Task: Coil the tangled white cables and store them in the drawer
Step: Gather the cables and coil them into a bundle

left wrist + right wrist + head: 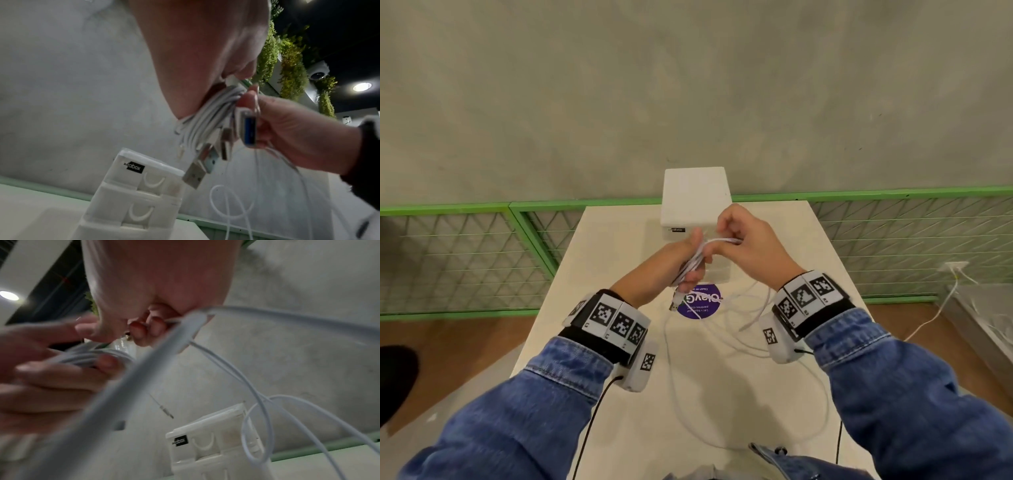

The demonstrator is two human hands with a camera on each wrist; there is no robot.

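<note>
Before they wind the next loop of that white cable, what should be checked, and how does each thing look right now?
1. Left hand holds the coiled bundle firmly: ok, its fingers are curled round it.
2. Right hand has a grip on the loose strand: ok, pinched beside the bundle.
3. Slack is free to feed: cannot tell; loose cable lies in crossing loops on the table.
4. USB plugs hang clear of the coil: ok, they dangle below the left hand.
5. Drawer unit open for storing: not ok, the visible drawers look closed.
</note>
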